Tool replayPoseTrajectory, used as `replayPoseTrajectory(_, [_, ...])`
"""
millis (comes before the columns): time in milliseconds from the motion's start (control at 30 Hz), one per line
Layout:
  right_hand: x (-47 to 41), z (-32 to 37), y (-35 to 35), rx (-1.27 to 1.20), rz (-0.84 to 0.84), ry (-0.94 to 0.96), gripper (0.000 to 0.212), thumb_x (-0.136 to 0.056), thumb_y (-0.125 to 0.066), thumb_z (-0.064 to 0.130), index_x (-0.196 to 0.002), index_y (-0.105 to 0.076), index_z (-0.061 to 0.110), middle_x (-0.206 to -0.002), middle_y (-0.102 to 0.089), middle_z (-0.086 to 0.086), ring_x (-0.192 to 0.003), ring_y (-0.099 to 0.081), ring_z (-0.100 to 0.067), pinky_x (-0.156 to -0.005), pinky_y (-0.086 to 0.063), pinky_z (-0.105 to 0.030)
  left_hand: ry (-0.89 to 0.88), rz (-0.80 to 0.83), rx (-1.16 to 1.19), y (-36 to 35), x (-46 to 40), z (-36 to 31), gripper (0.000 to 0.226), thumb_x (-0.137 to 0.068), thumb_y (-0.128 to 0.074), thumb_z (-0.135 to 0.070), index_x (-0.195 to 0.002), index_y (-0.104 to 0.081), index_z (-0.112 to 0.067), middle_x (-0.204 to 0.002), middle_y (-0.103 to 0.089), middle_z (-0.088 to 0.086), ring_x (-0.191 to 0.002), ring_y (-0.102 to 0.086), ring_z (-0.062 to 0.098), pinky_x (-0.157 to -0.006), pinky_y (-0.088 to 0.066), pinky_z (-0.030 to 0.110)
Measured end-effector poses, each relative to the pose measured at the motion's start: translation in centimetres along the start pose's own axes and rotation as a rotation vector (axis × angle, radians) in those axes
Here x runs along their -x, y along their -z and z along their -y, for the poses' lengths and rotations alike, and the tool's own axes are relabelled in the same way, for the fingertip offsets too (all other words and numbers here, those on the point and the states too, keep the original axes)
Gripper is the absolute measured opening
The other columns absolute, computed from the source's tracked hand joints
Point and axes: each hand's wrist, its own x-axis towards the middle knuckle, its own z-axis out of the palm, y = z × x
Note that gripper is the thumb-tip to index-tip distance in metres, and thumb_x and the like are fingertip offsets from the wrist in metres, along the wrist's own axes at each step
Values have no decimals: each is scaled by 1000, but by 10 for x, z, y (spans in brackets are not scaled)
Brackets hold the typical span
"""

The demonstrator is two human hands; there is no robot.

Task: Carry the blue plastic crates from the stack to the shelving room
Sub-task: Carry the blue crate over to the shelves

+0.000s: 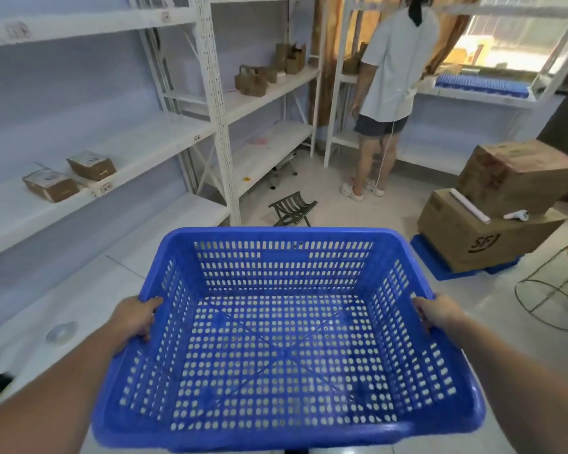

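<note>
Held out in front at about waist height, nearest the camera: an empty blue plastic crate (286,339), carried level. Gripped at the left rim by the left hand (135,317), fingers curled over the edge; gripped likewise at the right rim by the right hand (436,311). Already inside the shelving room, so the carry for this crate judged nearly done; setting it down not yet done, and no stack visible to show how many remained. Just beyond the crate, on the floor: a small folding stool (291,208). To the right, cardboard boxes (492,211) on a blue pallet. Along the left, white shelving (210,103). Farthest, facing away at the back shelves: another person (387,93).
</note>
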Motion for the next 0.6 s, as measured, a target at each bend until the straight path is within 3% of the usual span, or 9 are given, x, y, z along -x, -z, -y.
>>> replayPoseTrajectory(167, [-115, 102, -23, 14, -17, 7, 35, -97, -60, 16, -67, -48, 4, -53, -47, -14, -43, -43, -25, -35, -40, -22, -9, -21, -1, -26, -109, -76, 29, -97, -62, -25, -79, -53, -5, -43, -43, 8, -37, -38, 22, -51, -41, 34])
replayPoseTrajectory(333, [-186, 194, -47, -6, -25, 1, 30, -97, -61, 18, -73, -49, 4, -57, -49, -16, -50, -47, -27, -53, -45, -38, -29, -44, 29, -25, -208, -152, 27, -97, -63, -27, -86, -55, -4, -52, -46, 13, -42, -40, 24, -50, -43, 34])
replayPoseTrajectory(600, [-296, 298, -122, 20, -126, -108, 32, -92, -65, 21, -67, -55, 2, -52, -58, -17, -51, -56, -30, -60, -51, -42, -35, 39, -28, -37, -416, -246, 31, -94, -65, -34, -84, -57, -5, -49, -47, 8, -38, -43, 25, -55, -45, 37])
